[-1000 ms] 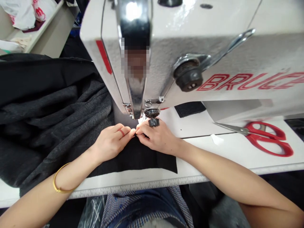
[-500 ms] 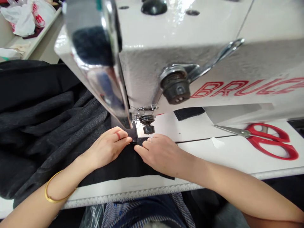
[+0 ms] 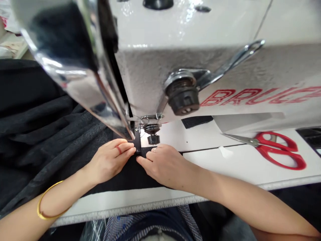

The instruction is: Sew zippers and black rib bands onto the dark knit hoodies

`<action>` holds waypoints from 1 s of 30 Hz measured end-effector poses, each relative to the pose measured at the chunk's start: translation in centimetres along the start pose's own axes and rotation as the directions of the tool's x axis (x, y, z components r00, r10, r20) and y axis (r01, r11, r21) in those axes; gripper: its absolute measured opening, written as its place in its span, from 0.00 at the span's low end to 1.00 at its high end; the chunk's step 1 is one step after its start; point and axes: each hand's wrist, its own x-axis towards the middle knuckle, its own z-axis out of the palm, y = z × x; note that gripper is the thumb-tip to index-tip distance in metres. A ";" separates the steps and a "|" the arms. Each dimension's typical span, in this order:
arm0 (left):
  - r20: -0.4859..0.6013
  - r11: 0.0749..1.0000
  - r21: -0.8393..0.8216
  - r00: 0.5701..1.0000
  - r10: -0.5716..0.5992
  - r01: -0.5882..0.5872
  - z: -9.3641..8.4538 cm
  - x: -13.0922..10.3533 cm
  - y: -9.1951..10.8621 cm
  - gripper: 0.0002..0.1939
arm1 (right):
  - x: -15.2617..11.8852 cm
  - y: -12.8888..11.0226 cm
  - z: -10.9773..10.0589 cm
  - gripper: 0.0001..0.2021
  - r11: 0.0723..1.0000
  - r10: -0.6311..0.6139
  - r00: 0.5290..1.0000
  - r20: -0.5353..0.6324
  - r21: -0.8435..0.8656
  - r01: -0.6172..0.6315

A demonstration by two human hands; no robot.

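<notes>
Black fabric (image 3: 82, 134) lies over the left of the sewing table and runs under the head of a white sewing machine (image 3: 145, 77). My left hand (image 3: 110, 160) presses on it just left of the needle area, thumb and fingers pinched together at a folded edge. Close by on the right, my right hand (image 3: 163, 164) grips the same cloth, its index finger and thumb near the fold. The presser foot and needle are mostly hidden behind the machine's metal faceplate (image 3: 100, 103) and my fingers. A small tension knob (image 3: 153, 139) sits just above my hands.
Red-handled scissors (image 3: 273, 147) lie on the white table at right, blades pointing left. Near them are a white scrap (image 3: 225, 152) and a black fabric piece (image 3: 197, 121). A measuring tape (image 3: 135, 206) runs along the table's front edge. White bags (image 3: 10, 21) sit at the far left.
The view has shifted slightly, bringing the machine head closer. Both hands keep their hold on the black fabric; the cloth's right corner is now hidden behind my right hand and forearm.
</notes>
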 end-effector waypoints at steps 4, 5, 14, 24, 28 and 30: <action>-0.005 0.999 0.036 1.000 0.023 -0.023 -0.2 0.3 0.1 0.08 | 0.1 0.0 0.1 0.05 1.000 -0.002 1.000 -0.001 -0.003 0.002; 0.005 0.999 0.046 1.000 0.024 -0.025 -0.2 0.4 0.2 0.08 | 0.1 0.0 0.1 0.05 1.000 -0.003 1.000 -0.002 -0.005 0.003; 0.047 0.999 0.044 0.999 -0.001 -0.001 0.0 -0.1 0.2 0.08 | 0.8 1.9 0.1 0.10 0.996 0.042 0.984 -0.173 0.079 -0.028; 0.051 0.998 0.048 0.998 -0.043 0.040 0.4 -0.2 -0.4 0.09 | 1.7 2.6 0.2 0.12 0.990 0.116 0.982 -0.147 0.094 -0.102; 0.057 0.990 0.118 0.994 -0.091 0.083 0.4 0.5 -1.0 0.13 | 2.3 3.2 0.2 0.12 0.986 0.162 0.977 -0.142 0.068 -0.154; 0.082 0.985 0.140 0.990 -0.115 0.103 0.5 0.6 -1.4 0.15 | 2.4 3.3 0.1 0.11 0.985 0.169 0.975 -0.146 0.063 -0.161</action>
